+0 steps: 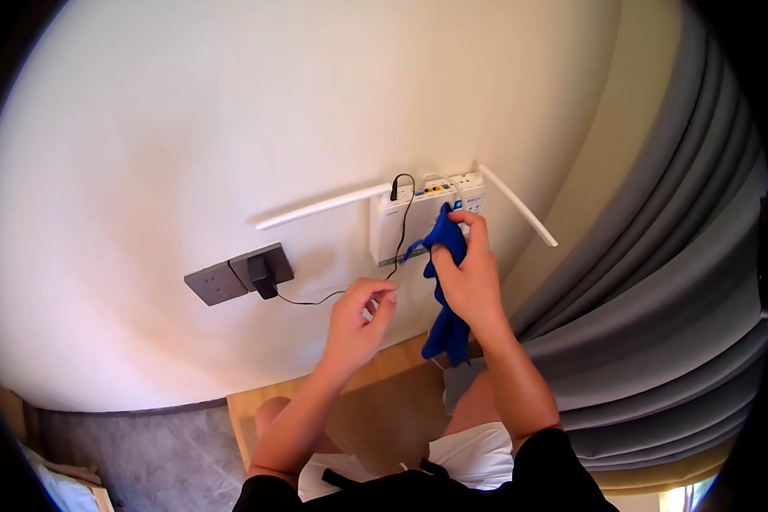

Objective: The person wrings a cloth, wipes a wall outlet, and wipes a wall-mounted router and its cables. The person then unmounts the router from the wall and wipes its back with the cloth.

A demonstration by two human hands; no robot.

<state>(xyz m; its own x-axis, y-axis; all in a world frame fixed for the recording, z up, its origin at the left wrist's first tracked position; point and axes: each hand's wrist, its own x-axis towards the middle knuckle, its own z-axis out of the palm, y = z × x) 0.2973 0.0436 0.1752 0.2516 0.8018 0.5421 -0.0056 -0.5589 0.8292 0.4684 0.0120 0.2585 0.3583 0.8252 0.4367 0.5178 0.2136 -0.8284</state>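
A white router (387, 232) is fixed to the wall, with cables plugged in along its top edge. My left hand (358, 324) is closed, thumb and fingers pinched on the thin black power cable (410, 205) just below and left of the router. That cable runs from the router's top down to my fingers, then left to a black plug adapter (263, 277). In my right hand (469, 277) is a bunched blue cloth (449, 328), gripped in front of the router's right part. The cloth hangs below the hand and hides some of the router.
Two white antennas, a left one (324, 207) and a right one (520, 209), stick out from the router. The adapter sits in a dark grey wall socket (216, 284). Grey curtains (657, 358) hang close on the right. Below is a wooden-edged brown surface (380, 410).
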